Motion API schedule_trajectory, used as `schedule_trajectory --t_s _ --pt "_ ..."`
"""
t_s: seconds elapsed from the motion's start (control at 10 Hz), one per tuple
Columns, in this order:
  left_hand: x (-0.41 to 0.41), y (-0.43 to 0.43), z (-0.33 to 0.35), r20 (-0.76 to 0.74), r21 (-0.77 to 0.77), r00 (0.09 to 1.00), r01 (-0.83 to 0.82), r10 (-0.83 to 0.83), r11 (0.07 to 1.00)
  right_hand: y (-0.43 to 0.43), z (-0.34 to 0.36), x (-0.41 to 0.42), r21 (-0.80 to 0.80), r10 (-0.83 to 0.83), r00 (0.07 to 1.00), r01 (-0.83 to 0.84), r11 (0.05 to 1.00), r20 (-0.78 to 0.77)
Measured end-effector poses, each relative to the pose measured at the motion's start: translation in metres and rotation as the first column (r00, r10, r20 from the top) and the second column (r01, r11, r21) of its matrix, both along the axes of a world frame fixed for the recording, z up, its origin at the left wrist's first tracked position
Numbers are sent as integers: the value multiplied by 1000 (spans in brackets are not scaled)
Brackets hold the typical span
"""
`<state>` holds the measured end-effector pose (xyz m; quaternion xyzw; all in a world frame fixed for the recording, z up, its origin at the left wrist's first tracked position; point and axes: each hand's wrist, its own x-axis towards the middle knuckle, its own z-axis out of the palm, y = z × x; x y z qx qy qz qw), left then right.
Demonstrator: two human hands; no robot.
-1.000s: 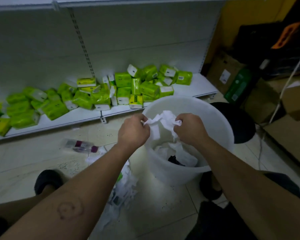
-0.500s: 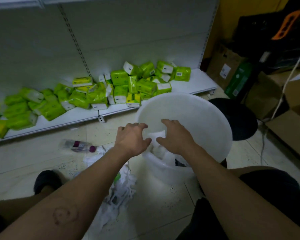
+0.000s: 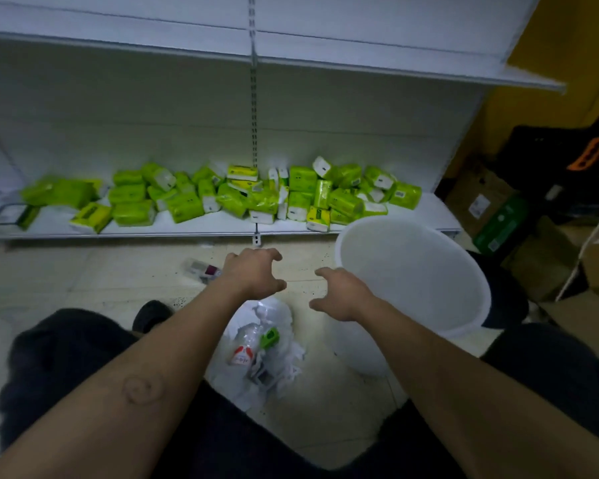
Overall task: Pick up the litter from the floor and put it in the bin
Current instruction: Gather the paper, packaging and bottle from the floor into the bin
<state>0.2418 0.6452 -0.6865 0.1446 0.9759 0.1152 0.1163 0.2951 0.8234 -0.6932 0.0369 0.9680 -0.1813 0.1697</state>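
The litter pile [image 3: 260, 354] lies on the floor [image 3: 83, 278] between the person's knees, with the bin [image 3: 412, 271] just beside it at 2 o'clock and a small packet [image 3: 203, 269] at 11 o'clock. Behind them, at 12 o'clock, packs [image 3: 239, 195] lie heaped on the bottom shelf [image 3: 173, 229]. Boxes [image 3: 481, 202] stand beyond the bin at 2 o'clock.

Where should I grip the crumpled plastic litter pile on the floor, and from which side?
Probably from above, with both hands: the litter pile lies loose and spread on the floor, so closing the left hand and right hand on its outer edges should gather it.
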Motion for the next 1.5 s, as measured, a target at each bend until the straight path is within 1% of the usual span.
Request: schedule_trajectory --t_s 0.1,0.2,0.3,0.4,0.5,0.6,0.7,0.8,0.9,1.0,1.1,1.2,1.3,1.4,1.5 --pt "7 -24 -11 72 22 995 -70 68 997 -17 -7 -5 30 42 998 -43 999 53" --pt "0 -48 -23 99 14 984 -149 147 989 -36 -19 -17 -6 66 995 -65 998 76" --pt "-1 -57 -37 176 -14 967 -185 184 983 -43 -38 -23 -38 107 988 -104 994 108" --pt "-11 -64 -53 257 -49 945 -198 203 979 -48 -59 -31 -44 115 980 -109 993 163" --pt "-45 -65 -73 270 -66 947 -163 175 984 -50 -86 -51 -80 112 966 -96 992 232" --pt "-70 -50 -101 335 -80 934 -106 127 991 -47 -120 -68 -73 76 950 -56 996 302" --pt "-91 -46 -144 375 -63 915 -134 148 989 -60 -149 -86 -81 66 917 -37 996 393" --pt "-110 -37 -201 345 -48 918 -190 195 981 -68 -194 -101 -98 15 907 29 995 420" --pt "-108 -30 -261 444 -99 875 -165 192 981 -67 -274 -100 -99 -63 905 115 988 420" --pt "-106 -39 -306 371 -51 908 -191 196 980 -71 -316 -105 -66 -100 886 146 987 453" --pt "-111 -42 -328 271 35 925 -286 266 958 -69 -334 -111 -113 29 872 31 993 489" --pt "-116 -34 -339 285 61 915 -314 285 947 -65 -345 -106 -82 16 867 28 996 498" --pt "-116 -32 -343 264 77 915 -335 304 939 -61 -352 -98 -17 -90 893 109 994 441" --pt "-109 -32 -338 237 122 927 -325 290 938 -57 -355 -92 -9 -157 911 173 985 381" --pt "-103 -35 -320 284 154 909 -357 305 921 -54 -343 -87 -57 -236 925 264 963 297"
